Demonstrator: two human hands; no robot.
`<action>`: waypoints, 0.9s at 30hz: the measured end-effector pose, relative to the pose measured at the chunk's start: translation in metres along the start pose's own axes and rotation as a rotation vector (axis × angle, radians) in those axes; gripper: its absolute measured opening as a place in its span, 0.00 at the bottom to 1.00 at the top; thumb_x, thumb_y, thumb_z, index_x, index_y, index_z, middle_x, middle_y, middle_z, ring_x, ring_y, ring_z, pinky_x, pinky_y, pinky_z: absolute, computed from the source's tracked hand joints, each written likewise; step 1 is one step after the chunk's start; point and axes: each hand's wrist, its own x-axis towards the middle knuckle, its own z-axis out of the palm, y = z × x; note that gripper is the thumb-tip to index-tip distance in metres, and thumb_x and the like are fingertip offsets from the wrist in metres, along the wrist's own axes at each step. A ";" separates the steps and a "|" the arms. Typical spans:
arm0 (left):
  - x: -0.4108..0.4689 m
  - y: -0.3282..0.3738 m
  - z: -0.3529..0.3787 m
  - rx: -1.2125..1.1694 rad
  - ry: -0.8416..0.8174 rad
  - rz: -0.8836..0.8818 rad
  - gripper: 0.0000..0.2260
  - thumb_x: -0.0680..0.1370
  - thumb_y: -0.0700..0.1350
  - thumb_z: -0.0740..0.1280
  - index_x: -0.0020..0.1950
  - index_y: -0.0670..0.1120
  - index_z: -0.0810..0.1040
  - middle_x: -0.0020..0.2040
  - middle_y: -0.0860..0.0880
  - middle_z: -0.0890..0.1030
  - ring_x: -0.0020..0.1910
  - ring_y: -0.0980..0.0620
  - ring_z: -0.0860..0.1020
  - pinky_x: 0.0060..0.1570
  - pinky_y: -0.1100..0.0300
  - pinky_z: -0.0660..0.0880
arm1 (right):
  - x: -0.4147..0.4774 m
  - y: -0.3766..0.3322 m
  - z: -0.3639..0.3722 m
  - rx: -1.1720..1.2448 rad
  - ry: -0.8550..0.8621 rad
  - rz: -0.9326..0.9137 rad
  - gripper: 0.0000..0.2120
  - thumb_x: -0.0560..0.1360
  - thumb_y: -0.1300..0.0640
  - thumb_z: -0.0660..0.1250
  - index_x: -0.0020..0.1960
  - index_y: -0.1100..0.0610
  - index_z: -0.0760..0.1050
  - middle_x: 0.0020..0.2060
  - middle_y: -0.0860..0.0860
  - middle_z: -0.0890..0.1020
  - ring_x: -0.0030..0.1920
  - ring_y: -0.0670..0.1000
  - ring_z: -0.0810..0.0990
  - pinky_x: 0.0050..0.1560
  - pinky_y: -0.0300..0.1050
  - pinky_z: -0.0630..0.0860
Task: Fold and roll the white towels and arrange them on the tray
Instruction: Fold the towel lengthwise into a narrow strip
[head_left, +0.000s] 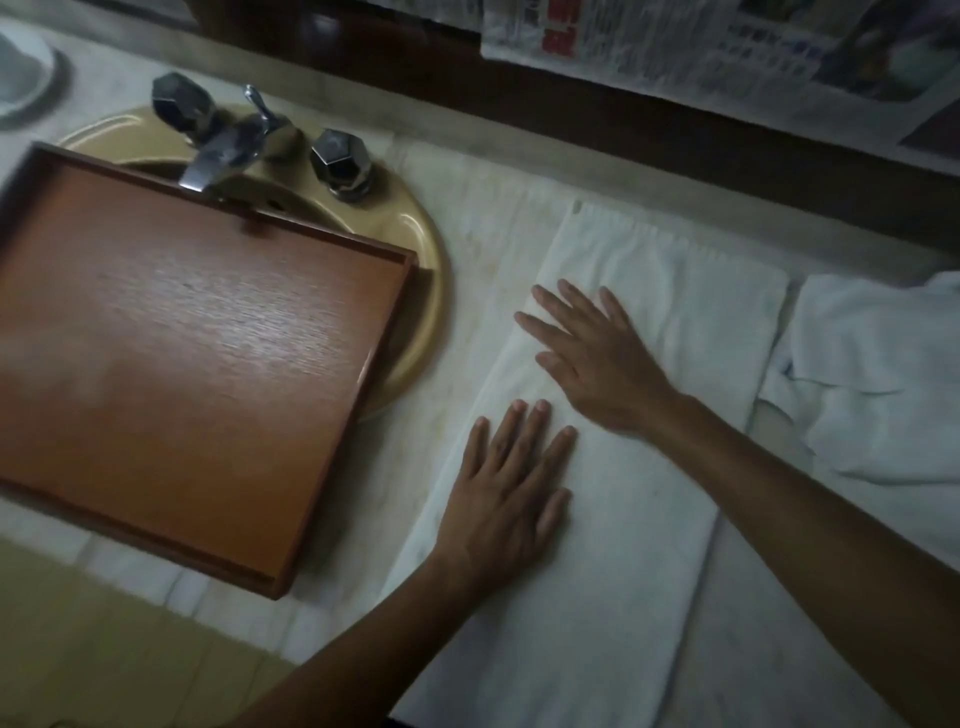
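On the counter (462, 218), just right of the tray (182, 338), a white towel (675, 291) lay folded into a long strip that ran from the near edge toward the far wall. Both hands lay flat on its left part. The left hand (506, 499) was nearer, with its fingers (519, 431) straight, slightly spread and pointing away, palm down on the cloth and gripping nothing. The right hand (592, 358) lay just beyond it, its arm crossing the towel from the right and its fingers (558, 312) likewise straight and spread, reaching the strip's left edge and gripping nothing. The wooden tray sat askew over the tan sink (415, 291), its far rim under the spout of the tap (223, 140). A loose pile of white towels (872, 384) lay right of the strip, touching it. Newspaper (675, 47) hung along the far wall.
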 end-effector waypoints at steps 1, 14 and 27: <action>-0.004 0.002 0.001 0.005 -0.002 -0.007 0.27 0.87 0.57 0.50 0.85 0.53 0.48 0.85 0.48 0.45 0.84 0.46 0.42 0.80 0.40 0.44 | 0.003 0.007 0.000 -0.011 -0.015 -0.007 0.24 0.86 0.46 0.50 0.82 0.44 0.59 0.83 0.47 0.56 0.83 0.51 0.50 0.81 0.60 0.48; -0.030 0.020 0.011 0.014 -0.017 0.007 0.31 0.85 0.61 0.55 0.85 0.52 0.50 0.85 0.47 0.46 0.84 0.46 0.43 0.80 0.37 0.48 | -0.016 -0.015 0.004 0.051 0.103 -0.042 0.23 0.83 0.46 0.57 0.76 0.49 0.71 0.79 0.55 0.67 0.79 0.58 0.64 0.76 0.64 0.60; -0.057 0.021 0.015 0.027 0.025 0.005 0.31 0.84 0.62 0.57 0.84 0.51 0.56 0.85 0.47 0.52 0.84 0.45 0.48 0.79 0.38 0.53 | 0.043 0.053 -0.014 -0.117 0.140 0.175 0.23 0.86 0.49 0.56 0.80 0.52 0.64 0.79 0.58 0.66 0.79 0.65 0.60 0.77 0.63 0.59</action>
